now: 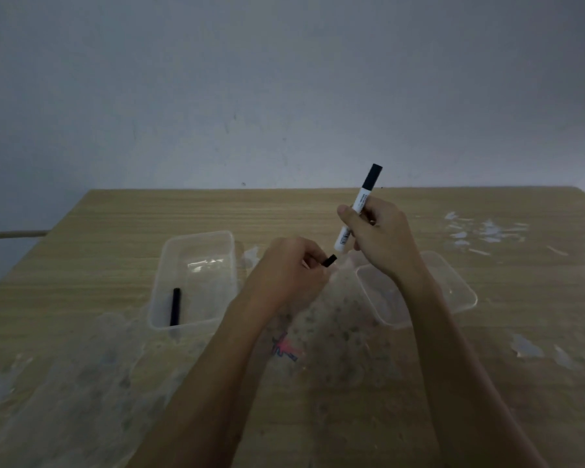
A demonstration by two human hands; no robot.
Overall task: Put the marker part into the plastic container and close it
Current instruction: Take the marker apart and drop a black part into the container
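Note:
My right hand (377, 236) grips a white marker body (360, 206) with a black top end, tilted up and to the right above the table. My left hand (289, 271) pinches a small black marker part (330, 261) just below the marker's lower end, a short gap apart from it. A clear plastic container (196, 238) stands open on the left of the table, with a black stick-like marker part (175, 306) lying inside near its front left corner. A clear plastic lid (460, 288) lies to the right, partly hidden by my right forearm.
The wooden table (115, 231) has worn, peeling patches on its surface, white flakes at the far right (480, 231) and a pink and blue scribble (284, 349) near the middle. A plain wall rises behind the table's far edge.

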